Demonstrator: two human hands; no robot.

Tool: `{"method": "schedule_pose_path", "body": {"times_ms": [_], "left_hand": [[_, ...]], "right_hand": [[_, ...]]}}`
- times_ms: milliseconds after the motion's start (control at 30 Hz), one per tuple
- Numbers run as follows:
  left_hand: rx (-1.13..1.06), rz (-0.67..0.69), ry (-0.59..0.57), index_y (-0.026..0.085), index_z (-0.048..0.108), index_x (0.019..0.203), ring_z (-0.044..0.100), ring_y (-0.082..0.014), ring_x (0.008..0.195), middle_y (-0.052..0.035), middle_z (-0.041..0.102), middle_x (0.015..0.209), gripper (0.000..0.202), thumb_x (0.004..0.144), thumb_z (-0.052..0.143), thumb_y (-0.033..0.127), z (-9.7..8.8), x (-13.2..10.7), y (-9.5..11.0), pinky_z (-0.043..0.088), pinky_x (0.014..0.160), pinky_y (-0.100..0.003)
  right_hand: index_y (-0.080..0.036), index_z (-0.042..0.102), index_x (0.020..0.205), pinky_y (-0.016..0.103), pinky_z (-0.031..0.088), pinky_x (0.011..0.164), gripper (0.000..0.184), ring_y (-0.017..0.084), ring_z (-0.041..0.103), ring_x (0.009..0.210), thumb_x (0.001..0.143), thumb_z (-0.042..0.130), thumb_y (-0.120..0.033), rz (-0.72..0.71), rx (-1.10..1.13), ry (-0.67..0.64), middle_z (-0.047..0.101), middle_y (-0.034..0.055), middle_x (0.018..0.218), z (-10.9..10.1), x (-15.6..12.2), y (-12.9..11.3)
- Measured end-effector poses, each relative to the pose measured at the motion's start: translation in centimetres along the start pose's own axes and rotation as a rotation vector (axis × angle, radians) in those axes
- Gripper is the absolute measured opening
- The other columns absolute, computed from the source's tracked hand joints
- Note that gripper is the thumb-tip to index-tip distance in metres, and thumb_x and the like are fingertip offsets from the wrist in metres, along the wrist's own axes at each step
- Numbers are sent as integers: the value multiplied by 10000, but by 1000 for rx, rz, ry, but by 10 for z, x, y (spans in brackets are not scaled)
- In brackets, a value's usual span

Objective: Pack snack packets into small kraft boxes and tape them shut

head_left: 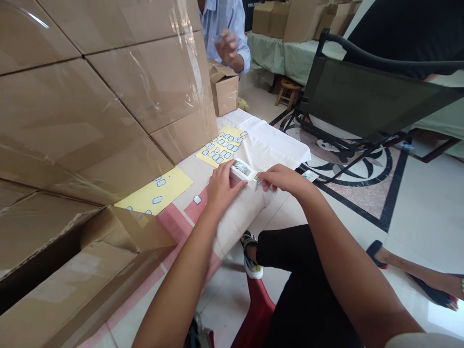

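A small white product box (243,172) with a printed picture on top lies on the low table's white covering (275,142). My left hand (221,186) grips its near-left end with curled fingers. My right hand (284,179) pinches its right end, fingertips pressed on the box's edge. A yellow sheet of small blue-edged stickers (222,146) lies just beyond the box. A second yellow sticker sheet (159,191) lies to the left of my left hand, and one loose sticker (197,198) sits beside it.
Stacked taped cardboard cartons (94,101) wall off the left; an open carton flap (119,232) juts out near my left arm. Another person in a light blue shirt (226,29) sits behind a small open box (224,89). A dark folding chair (366,96) stands right. Someone's sandalled foot (416,275) rests nearby.
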State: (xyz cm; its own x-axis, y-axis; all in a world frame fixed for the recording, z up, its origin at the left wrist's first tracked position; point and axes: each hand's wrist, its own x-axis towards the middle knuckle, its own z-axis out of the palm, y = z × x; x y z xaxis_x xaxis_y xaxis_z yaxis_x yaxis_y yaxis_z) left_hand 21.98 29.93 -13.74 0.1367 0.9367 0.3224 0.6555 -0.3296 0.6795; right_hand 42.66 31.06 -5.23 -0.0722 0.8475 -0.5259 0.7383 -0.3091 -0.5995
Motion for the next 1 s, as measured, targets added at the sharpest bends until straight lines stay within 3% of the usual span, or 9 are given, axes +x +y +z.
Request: {"method": "schedule_pose_path", "body": {"times_ms": [233,467,633,767,900,1000], "left_hand": [[0,8,2,291,473,1459,511,-317,1361,-87,558,1496,671,871,769,422,1,0,0,424,1139,-488],[-3,15,15,292,469,1464,514,-315,1358,-89,560,1492,675,874,768,424,1,-1,-2,426,1140,-489],[-13,35,26,293,466,1465,515,-314,1357,-89,563,1488,675,880,769,436,2,-1,-3,428,1146,-484],[-10,40,26,297,459,1467,514,-314,1357,-86,560,1490,684,877,774,446,2,-2,-2,428,1145,-476],[-7,45,21,294,456,1464,523,-314,1343,-97,564,1473,684,875,775,432,0,-2,-1,434,1133,-480],[3,59,28,290,454,1463,529,-317,1333,-104,568,1463,678,880,768,433,1,-1,-1,438,1125,-484]], "right_hand": [[-154,672,687,276,339,505,352,130,526,600,929,599,-400,10,71,-82,771,112,885,2,-1,0],[-170,721,671,277,349,550,401,148,531,652,920,622,-468,-67,-62,-75,684,82,747,-12,-2,10],[-180,716,691,287,365,578,393,157,542,693,892,673,-515,-85,-2,-106,696,85,814,-18,-3,15],[-183,674,712,299,368,602,399,170,542,704,887,666,-541,-45,-50,-18,659,75,771,-15,-2,11],[-199,608,833,290,385,625,245,174,566,798,844,683,-432,-27,17,123,680,57,936,-4,7,8],[-209,550,888,291,379,596,272,186,564,811,806,689,-428,27,65,132,664,62,965,5,16,6]]}}
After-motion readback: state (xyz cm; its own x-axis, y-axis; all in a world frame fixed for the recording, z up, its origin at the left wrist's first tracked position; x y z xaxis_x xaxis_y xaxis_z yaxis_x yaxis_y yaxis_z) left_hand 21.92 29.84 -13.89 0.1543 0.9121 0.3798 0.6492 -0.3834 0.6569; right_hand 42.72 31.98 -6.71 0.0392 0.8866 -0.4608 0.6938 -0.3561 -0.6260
